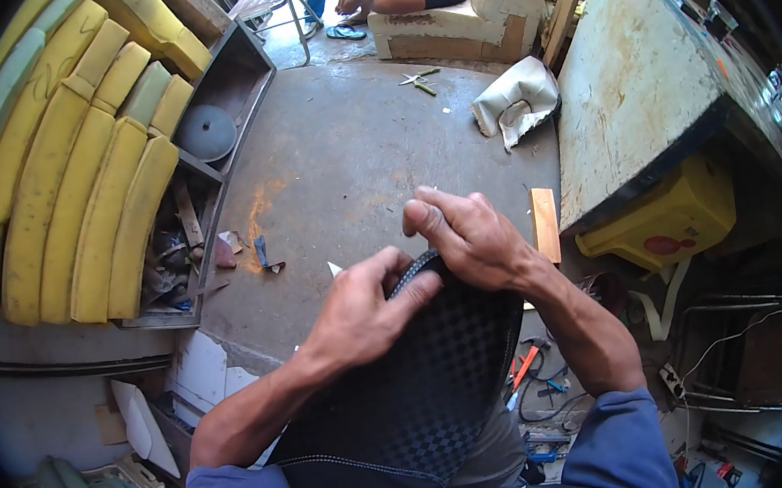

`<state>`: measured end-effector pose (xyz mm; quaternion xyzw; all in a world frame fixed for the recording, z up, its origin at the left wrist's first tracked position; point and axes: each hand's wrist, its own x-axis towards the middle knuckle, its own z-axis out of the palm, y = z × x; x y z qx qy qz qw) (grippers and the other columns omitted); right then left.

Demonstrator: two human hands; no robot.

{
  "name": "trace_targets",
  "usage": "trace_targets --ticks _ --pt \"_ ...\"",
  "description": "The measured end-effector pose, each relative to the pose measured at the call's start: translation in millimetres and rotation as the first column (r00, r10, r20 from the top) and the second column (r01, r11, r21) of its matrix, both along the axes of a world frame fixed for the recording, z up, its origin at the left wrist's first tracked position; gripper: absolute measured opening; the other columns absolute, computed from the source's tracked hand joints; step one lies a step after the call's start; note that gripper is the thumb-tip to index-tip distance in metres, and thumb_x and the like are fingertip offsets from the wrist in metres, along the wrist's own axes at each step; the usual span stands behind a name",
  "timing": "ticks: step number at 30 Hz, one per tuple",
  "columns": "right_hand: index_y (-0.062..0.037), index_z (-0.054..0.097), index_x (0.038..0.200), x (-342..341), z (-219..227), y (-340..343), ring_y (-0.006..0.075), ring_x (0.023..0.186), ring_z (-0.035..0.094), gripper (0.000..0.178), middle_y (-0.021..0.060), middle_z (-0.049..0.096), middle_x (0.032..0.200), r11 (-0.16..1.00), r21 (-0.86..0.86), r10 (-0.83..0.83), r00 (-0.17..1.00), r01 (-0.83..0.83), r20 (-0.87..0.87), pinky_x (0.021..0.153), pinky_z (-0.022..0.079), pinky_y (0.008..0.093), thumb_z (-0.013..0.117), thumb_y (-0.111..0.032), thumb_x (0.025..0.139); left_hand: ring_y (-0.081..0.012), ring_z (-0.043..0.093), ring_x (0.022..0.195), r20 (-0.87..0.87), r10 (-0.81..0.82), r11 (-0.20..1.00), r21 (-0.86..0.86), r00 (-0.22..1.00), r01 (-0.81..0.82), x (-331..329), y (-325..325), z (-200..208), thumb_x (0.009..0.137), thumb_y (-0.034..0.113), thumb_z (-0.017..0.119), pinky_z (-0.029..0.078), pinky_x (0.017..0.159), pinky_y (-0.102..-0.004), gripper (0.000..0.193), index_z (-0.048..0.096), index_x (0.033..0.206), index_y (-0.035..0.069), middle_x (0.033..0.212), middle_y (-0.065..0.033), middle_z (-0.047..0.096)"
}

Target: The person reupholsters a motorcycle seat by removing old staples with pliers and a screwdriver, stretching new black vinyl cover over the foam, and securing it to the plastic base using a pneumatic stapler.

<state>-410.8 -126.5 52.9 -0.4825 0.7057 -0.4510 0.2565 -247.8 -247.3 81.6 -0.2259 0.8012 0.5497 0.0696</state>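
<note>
Black checkered stitched cover [435, 362], lower centre of frame, looks light, floppy, likely tough; best gripped at its seamed top edge, where left hand [359, 305] pinches and right hand [477, 238] is clenched, contents hidden.

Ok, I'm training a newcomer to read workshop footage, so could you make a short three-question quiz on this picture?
1. What is the left hand pinching between thumb and fingers?
2. True or false: the green-handled tool lies on the floor.
3. Fill in the blank: the stacked pads at the picture's left are mostly ____ in colour.

Key:
1. The edge of the dark checkered material.
2. True.
3. Yellow.
</note>
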Motion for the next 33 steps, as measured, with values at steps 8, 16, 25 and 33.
trace_targets --ticks 8,16,25,33 --pt "0.0017 0.066 0.122 8.5 14.4 16.7 0.0219 0.073 0.07 0.062 0.021 0.074 0.098 0.982 -0.114 -0.105 0.943 0.148 0.315 0.073 0.055 0.0395 0.036 -0.051 0.111 -0.0098 0.064 0.096 0.032 0.113 0.888 0.445 0.993 -0.116 18.8 8.1 26.5 0.099 0.027 0.072 0.05 0.089 -0.0275 0.038 0.067 0.121 -0.004 0.106 -0.0047 0.07" --pt "0.0051 0.065 0.112 38.0 14.8 64.1 0.0103 0.054 0.062 0.07 0.0127 0.069 0.086 0.826 -0.375 -0.11 0.772 0.421 0.626 0.049 0.047 0.0205 0.032 -0.057 0.11 -0.0121 0.067 0.095 0.081 0.14 0.881 0.445 0.987 -0.162 40.5 47.5 64.0 0.098 0.022 0.073 0.053 0.089 -0.0279 0.039 0.067 0.124 -0.006 0.107 -0.0071 0.073" --pt "0.0032 0.066 0.108 35.4 8.7 76.4 0.0076 0.058 0.06 0.067 0.0051 0.064 0.078 0.797 -0.409 -0.096 0.762 0.444 0.641 0.055 0.046 0.0198 0.036 -0.057 0.11 -0.0097 0.062 0.091 -0.03 0.17 0.954 0.255 0.985 -0.157 34.9 73.0 75.2 0.097 0.018 0.074 0.049 0.084 -0.0249 0.034 0.072 0.12 -0.008 0.099 -0.0019 0.065" --pt "0.0032 0.064 0.107 47.3 17.8 81.3 0.008 0.052 0.056 0.068 0.0013 0.056 0.072 0.718 -0.443 -0.056 0.679 0.536 0.732 0.049 0.047 0.0235 0.038 -0.059 0.108 -0.0096 0.059 0.086 -0.017 0.145 0.963 0.23 0.989 -0.138 37.2 85.7 92.9 0.091 0.017 0.079 0.046 0.078 -0.0249 0.034 0.075 0.114 -0.008 0.09 -0.0018 0.062"
